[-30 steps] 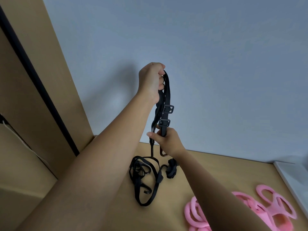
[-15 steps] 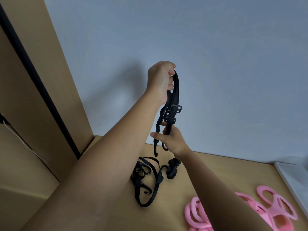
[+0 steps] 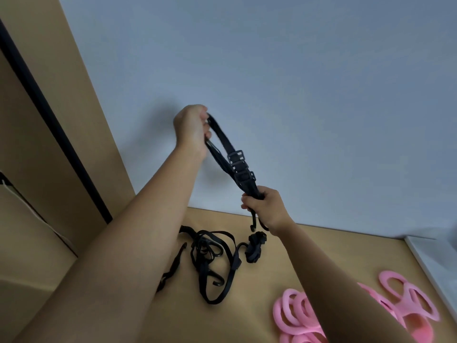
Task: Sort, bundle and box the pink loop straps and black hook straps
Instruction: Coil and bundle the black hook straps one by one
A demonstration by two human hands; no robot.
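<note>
Tan tabletop (image 3: 284, 268) against pale wall, left hand (image 3: 191, 127) and right hand (image 3: 263, 206) each gripping ends of raised black hook straps (image 3: 233, 159), loose black straps (image 3: 210, 258) below, pink loop straps (image 3: 301, 315) lower right.

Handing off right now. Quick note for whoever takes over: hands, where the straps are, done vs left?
Left hand grips the top end of the held black hook straps, raised above the table.
Right hand grips the same bunch lower down; hooks hang below it.
On the table: loose black hook straps in a tangle, a rolled black bundle beside them, pink loop straps piled near right.
Done: colours look separated; one black bundle seemingly made.
Left: bundle the held bunch, the tangle, the pink ones; box everything. Only a white edge at far right, box or not unclear.
</note>
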